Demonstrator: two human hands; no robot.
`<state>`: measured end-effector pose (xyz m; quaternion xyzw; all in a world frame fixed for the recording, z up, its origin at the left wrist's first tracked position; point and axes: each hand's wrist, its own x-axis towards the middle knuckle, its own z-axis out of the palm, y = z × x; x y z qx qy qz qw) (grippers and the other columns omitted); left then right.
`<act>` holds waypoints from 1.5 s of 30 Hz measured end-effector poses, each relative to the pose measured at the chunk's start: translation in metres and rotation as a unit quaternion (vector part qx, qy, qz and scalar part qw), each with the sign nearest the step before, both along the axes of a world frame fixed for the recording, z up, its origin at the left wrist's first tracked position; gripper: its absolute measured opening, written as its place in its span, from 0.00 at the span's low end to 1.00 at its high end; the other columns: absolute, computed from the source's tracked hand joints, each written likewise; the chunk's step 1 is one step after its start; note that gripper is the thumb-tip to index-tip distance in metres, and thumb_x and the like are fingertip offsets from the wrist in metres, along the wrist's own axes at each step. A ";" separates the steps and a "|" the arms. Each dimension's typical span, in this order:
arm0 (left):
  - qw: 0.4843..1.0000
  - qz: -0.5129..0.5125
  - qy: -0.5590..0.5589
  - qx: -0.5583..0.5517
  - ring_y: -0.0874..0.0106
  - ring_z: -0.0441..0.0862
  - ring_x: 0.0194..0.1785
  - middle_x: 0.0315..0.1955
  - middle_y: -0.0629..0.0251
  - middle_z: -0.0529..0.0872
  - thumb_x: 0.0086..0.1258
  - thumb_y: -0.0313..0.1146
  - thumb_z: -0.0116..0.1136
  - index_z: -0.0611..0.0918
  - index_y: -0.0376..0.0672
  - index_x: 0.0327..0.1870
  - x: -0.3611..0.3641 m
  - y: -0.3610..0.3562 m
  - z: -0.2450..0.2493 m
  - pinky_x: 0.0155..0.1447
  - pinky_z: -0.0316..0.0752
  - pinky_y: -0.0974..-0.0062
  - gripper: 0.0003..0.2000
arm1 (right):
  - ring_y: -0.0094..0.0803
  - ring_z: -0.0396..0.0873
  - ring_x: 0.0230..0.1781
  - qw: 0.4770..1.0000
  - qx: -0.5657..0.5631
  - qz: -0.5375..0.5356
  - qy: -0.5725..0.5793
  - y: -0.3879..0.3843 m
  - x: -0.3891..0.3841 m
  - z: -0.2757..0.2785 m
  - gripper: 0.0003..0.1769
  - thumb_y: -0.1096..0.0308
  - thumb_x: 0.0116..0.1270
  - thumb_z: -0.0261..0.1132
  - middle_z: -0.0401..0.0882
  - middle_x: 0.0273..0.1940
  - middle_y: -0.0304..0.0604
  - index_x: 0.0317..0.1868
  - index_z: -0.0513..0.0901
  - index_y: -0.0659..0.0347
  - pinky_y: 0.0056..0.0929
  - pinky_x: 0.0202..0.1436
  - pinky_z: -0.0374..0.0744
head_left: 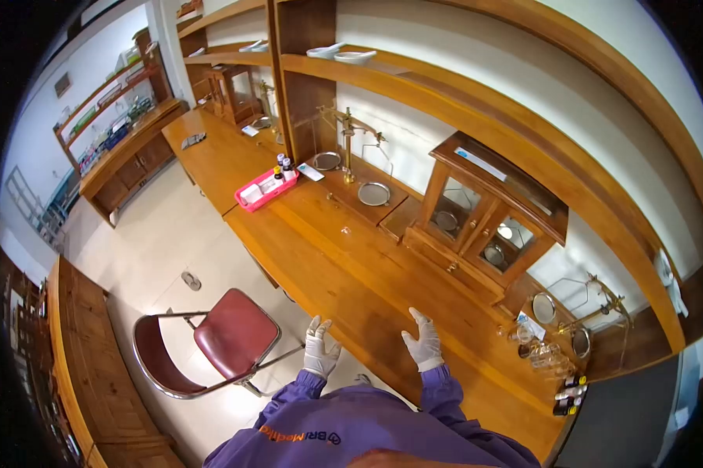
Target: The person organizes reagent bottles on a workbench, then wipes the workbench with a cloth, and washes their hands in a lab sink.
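While both hands hover spread and empty, your right hand is over the tabletop edge and your left hand is just off it. The balance case stands ahead-right, nearer your right.

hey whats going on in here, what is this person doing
A person in a purple coat and white gloves is at a long wooden bench. The left hand and right hand are both open and hold nothing; the right hovers over the bench, the left near its edge. A red chair is beside them. Further along sit a brass scale, a pink tray of bottles and a glass-fronted wooden case.
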<state>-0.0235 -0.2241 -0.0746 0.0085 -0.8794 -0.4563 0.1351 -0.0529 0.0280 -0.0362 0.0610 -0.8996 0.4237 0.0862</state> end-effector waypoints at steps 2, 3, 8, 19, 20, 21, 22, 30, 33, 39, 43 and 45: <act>0.981 0.049 -0.037 0.187 0.58 0.59 0.61 0.57 0.51 0.61 0.43 0.28 0.64 0.69 0.43 0.53 -0.009 -0.004 -0.014 0.64 0.56 0.67 0.30 | 0.44 0.64 0.55 1.000 -0.002 0.016 -0.001 -0.005 -0.018 -0.003 0.32 0.71 0.50 0.63 0.67 0.54 0.51 0.58 0.65 0.60 0.35 0.59 0.63; 0.925 0.087 -0.066 0.365 0.58 0.59 0.61 0.57 0.51 0.61 0.43 0.28 0.64 0.69 0.43 0.52 -0.015 -0.005 -0.017 0.64 0.56 0.67 0.30 | 0.44 0.64 0.55 0.999 -0.017 0.025 0.013 -0.006 -0.028 -0.011 0.32 0.71 0.50 0.63 0.66 0.54 0.51 0.58 0.65 0.60 0.35 0.59 0.63; 0.993 0.089 0.050 -0.066 0.63 0.61 0.59 0.53 0.59 0.67 0.45 0.26 0.62 0.65 0.41 0.56 -0.039 -0.053 -0.031 0.63 0.57 0.69 0.32 | 0.44 0.63 0.56 0.998 -0.037 0.055 0.020 -0.019 -0.061 -0.020 0.31 0.71 0.50 0.63 0.66 0.54 0.51 0.57 0.65 0.60 0.35 0.60 0.63; 0.877 0.155 0.054 0.452 0.71 0.70 0.50 0.48 0.60 0.71 0.55 0.19 0.55 0.68 0.39 0.47 -0.250 -0.251 -0.097 0.52 0.69 0.75 0.18 | 0.39 0.69 0.49 0.996 0.043 -0.073 0.033 -0.011 -0.093 -0.033 0.30 0.75 0.48 0.64 0.70 0.50 0.49 0.55 0.69 0.60 0.31 0.51 0.71; 0.914 0.171 0.035 0.367 0.69 0.71 0.50 0.48 0.58 0.72 0.54 0.20 0.56 0.68 0.38 0.47 -0.276 -0.271 -0.092 0.53 0.68 0.74 0.19 | 0.39 0.70 0.47 0.994 0.041 -0.106 0.003 -0.016 -0.095 -0.033 0.29 0.74 0.48 0.65 0.70 0.49 0.48 0.54 0.70 0.60 0.31 0.50 0.72; 0.942 0.184 0.021 0.280 0.68 0.72 0.50 0.48 0.57 0.73 0.54 0.22 0.57 0.68 0.37 0.48 -0.305 -0.294 -0.087 0.54 0.68 0.73 0.20 | 0.41 0.69 0.49 0.992 0.033 -0.117 -0.020 -0.026 -0.101 -0.037 0.29 0.72 0.48 0.65 0.70 0.50 0.49 0.54 0.70 0.61 0.33 0.52 0.70; 0.942 0.207 0.007 0.265 0.67 0.72 0.51 0.47 0.56 0.74 0.53 0.23 0.59 0.68 0.36 0.49 -0.339 -0.322 -0.101 0.55 0.67 0.72 0.21 | 0.43 0.68 0.51 0.991 0.026 -0.127 -0.039 -0.035 -0.110 -0.043 0.29 0.71 0.49 0.65 0.70 0.50 0.50 0.54 0.69 0.61 0.34 0.54 0.68; 0.938 0.296 -0.111 0.139 0.69 0.75 0.41 0.39 0.56 0.78 0.46 0.32 0.64 0.69 0.37 0.50 -0.519 -0.442 -0.168 0.46 0.71 0.71 0.27 | 0.43 0.66 0.54 0.994 0.033 -0.026 -0.099 -0.164 -0.179 -0.031 0.28 0.65 0.51 0.63 0.70 0.51 0.50 0.54 0.69 0.61 0.34 0.56 0.67; 0.931 0.285 -0.110 0.202 0.70 0.77 0.38 0.36 0.56 0.79 0.42 0.29 0.66 0.69 0.37 0.49 -0.534 -0.432 -0.133 0.42 0.73 0.73 0.29 | 0.42 0.66 0.54 0.986 0.023 -0.039 -0.160 -0.192 -0.195 -0.018 0.28 0.65 0.52 0.63 0.70 0.51 0.49 0.56 0.68 0.58 0.33 0.56 0.67; 0.924 0.235 -0.248 0.169 0.68 0.79 0.30 0.30 0.57 0.81 0.35 0.30 0.64 0.75 0.32 0.40 -0.571 -0.476 -0.195 0.34 0.75 0.72 0.25 | 0.44 0.68 0.52 0.970 0.099 -0.102 -0.198 -0.194 -0.205 -0.017 0.28 0.62 0.53 0.62 0.70 0.50 0.50 0.56 0.67 0.55 0.35 0.54 0.68; 0.922 0.200 -0.325 0.068 0.64 0.81 0.32 0.29 0.54 0.82 0.38 0.34 0.63 0.77 0.33 0.39 -0.586 -0.511 -0.225 0.34 0.76 0.71 0.23 | 0.45 0.68 0.50 0.974 0.130 -0.103 -0.151 -0.193 -0.209 -0.024 0.28 0.61 0.53 0.61 0.70 0.49 0.51 0.56 0.68 0.55 0.36 0.53 0.69; 0.921 0.187 -0.342 0.029 0.64 0.81 0.32 0.28 0.53 0.82 0.40 0.36 0.63 0.77 0.33 0.39 -0.588 -0.512 -0.233 0.33 0.76 0.70 0.23 | 0.46 0.69 0.50 0.971 0.119 -0.109 -0.175 -0.200 -0.214 -0.016 0.27 0.61 0.53 0.61 0.70 0.49 0.51 0.55 0.68 0.55 0.37 0.52 0.69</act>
